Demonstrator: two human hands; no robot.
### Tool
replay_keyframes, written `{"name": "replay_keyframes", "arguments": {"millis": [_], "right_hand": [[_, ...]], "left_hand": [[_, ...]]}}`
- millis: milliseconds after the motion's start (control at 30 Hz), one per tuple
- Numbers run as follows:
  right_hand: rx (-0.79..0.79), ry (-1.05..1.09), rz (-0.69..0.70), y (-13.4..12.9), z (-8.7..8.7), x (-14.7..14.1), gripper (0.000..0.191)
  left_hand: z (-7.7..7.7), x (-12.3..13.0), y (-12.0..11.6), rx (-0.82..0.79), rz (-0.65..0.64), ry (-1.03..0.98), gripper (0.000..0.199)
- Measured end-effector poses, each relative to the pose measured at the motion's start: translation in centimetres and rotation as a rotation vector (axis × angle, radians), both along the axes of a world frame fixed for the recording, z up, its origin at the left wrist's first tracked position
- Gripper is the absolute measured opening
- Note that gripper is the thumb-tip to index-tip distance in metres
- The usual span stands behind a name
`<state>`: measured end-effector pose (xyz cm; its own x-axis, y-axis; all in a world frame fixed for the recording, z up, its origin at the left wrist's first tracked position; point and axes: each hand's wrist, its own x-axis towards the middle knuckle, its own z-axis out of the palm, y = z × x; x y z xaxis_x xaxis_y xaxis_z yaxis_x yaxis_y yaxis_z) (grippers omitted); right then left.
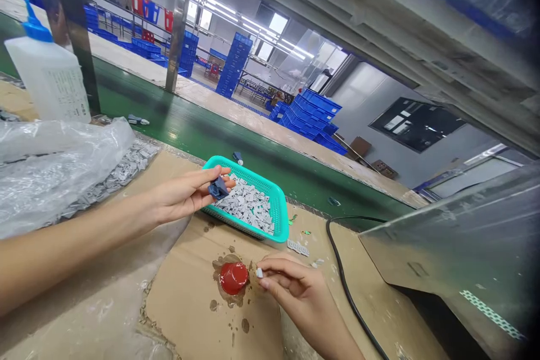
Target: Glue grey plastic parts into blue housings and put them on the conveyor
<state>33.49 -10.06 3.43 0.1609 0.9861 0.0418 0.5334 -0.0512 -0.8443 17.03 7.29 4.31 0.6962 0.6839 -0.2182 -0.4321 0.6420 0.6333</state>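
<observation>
My left hand (189, 194) holds a dark blue plastic part (218, 188) between thumb and fingers, over the near left end of a teal basket (279, 216). Many small light grey plastic pieces (248, 202) lie heaped in that basket. Between thumb and forefinger, my right hand (295, 287) pinches one small white plastic piece (259, 273). Just left of it stands a small red cup (233, 278) with a wet, shiny look. Dark wet stains spread around the cup on a cardboard sheet (189, 292).
A white bottle with a blue nozzle (50, 73) stands far left, behind a clear plastic bag (63, 163) beside more grey pieces. A green conveyor belt (189, 124) runs across behind, carrying a few parts. A black cable (343, 275) curves at right, near a clear panel (455, 253).
</observation>
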Motion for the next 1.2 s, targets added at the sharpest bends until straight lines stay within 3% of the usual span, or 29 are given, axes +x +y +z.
{"name": "replay_keyframes", "arguments": {"millis": [100, 233, 533, 833, 900, 1033, 1200], "right_hand": [[0.053, -0.282, 0.035, -0.2, 0.2, -0.5, 0.017], [0.156, -0.446, 0.059, -0.3, 0.4, -1.2, 0.016], [0.330, -0.495, 0.148, -0.1, -0.7, -1.5, 0.019], [0.335, -0.461, 0.139, -0.2, -0.4, -1.7, 0.016], [0.376, -0.437, 0.111, -0.4, 0.0, -1.7, 0.016], [0.463, -0.430, 0.045, -0.4, 0.5, -2.0, 0.018], [0.456, -0.392, 0.044, -0.2, 0.8, -2.1, 0.017]], "left_hand": [[0.3, -0.4, -0.4, 0.017, -0.085, -0.005, 0.020], [0.5, -0.6, -0.8, 0.149, -0.227, 0.062, 0.025], [0.7, -0.3, -2.7, 0.296, -0.351, 0.154, 0.047], [0.8, -0.3, -2.7, 0.297, -0.301, 0.230, 0.061], [0.7, -0.2, -2.8, 0.250, -0.281, 0.225, 0.054], [0.5, 0.1, -2.7, 0.220, -0.292, 0.156, 0.021], [0.3, 0.2, -2.6, 0.252, -0.286, 0.106, 0.017]]}}
